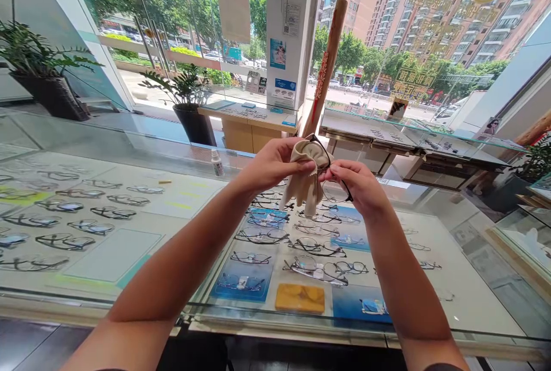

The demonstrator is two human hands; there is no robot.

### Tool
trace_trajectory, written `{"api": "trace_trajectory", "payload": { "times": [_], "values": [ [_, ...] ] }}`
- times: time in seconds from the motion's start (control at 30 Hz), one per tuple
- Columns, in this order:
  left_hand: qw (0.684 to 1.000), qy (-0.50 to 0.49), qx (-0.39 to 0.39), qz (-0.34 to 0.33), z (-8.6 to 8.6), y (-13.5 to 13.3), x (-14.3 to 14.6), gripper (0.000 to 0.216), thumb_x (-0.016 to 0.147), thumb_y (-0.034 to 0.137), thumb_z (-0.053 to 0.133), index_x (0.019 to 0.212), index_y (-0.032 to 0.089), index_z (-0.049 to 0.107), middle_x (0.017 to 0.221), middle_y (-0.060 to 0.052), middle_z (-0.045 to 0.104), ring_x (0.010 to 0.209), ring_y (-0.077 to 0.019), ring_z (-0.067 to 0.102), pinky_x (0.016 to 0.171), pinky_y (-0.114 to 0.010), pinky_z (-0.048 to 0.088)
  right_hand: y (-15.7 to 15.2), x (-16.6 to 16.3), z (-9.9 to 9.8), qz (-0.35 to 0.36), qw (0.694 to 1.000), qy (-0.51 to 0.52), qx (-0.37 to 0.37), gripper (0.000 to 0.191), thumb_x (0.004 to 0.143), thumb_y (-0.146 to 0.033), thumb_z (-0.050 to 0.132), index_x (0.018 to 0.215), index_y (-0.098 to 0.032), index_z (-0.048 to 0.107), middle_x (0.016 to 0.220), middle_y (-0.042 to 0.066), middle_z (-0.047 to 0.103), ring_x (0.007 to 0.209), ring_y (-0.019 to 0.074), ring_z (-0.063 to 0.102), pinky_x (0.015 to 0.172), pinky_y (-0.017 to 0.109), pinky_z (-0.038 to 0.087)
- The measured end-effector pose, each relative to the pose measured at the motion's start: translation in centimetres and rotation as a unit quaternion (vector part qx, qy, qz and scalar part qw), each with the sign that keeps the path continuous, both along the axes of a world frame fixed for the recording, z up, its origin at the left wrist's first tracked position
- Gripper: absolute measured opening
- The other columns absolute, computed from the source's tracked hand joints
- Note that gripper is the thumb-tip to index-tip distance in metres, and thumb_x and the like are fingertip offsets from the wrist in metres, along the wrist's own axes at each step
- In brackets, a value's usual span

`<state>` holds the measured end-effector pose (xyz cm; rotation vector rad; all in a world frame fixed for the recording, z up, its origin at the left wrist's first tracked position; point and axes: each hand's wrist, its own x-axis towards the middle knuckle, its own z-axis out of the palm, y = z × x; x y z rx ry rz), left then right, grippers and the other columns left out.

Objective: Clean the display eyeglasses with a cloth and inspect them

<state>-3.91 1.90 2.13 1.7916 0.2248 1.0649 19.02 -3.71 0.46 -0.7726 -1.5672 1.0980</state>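
Observation:
My left hand (279, 158) is closed on a beige cleaning cloth (303, 184), which is folded over one lens of a pair of dark-framed eyeglasses (329, 158). The cloth's loose end hangs below my fingers. My right hand (357, 184) pinches the eyeglasses near the middle of the frame, with thumb and fingertips together. One rim and part of a temple show between and beside the hands; the rest is hidden by cloth and fingers. Both hands are held up above the glass display counter (189, 308).
Rows of eyeglasses (316, 244) lie under the counter's glass, with an amber case (300, 298) near its front. A small spray bottle (217, 163) stands on the left. Beyond are a wooden post (329, 61), potted plants (191, 92) and another display case (387, 135) by the windows.

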Motion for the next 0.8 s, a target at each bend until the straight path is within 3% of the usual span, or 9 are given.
{"api": "trace_trajectory", "payload": {
  "times": [0.37,0.67,0.8],
  "values": [
    [0.997,-0.052,-0.021,0.051,-0.9,-0.5,1.4,0.037,0.072,0.028,0.101,0.095,0.016,0.075,0.084,-0.002,0.074,0.074,-0.0132,0.064,0.068,-0.025,0.052,0.0,-0.8,0.0,0.022,0.998,0.038,-0.037,0.031,0.082,-0.055,0.089,0.080,-0.024,0.085,0.084,0.003,0.076,0.091,0.0196,0.068,0.090,0.035,0.052],
    [0.988,-0.065,-0.138,-0.035,-1.7,-0.7,1.9,0.041,0.073,0.030,0.101,0.102,0.014,0.078,0.082,-0.004,0.076,0.071,-0.0142,0.070,0.074,-0.029,0.062,-0.1,-1.2,0.0,0.050,0.994,0.071,-0.073,0.032,0.078,-0.053,0.095,0.078,-0.023,0.086,0.084,0.004,0.077,0.089,0.0177,0.071,0.087,0.031,0.053],
    [0.986,-0.073,-0.147,-0.013,-1.9,-0.9,2.3,0.039,0.073,0.030,0.102,0.099,0.014,0.077,0.080,-0.003,0.076,0.069,-0.0137,0.069,0.071,-0.028,0.061,0.0,-1.3,0.0,0.041,0.993,0.077,-0.078,0.033,0.075,-0.054,0.097,0.079,-0.023,0.086,0.083,0.004,0.077,0.087,0.0179,0.071,0.086,0.032,0.054]
  ]
}}
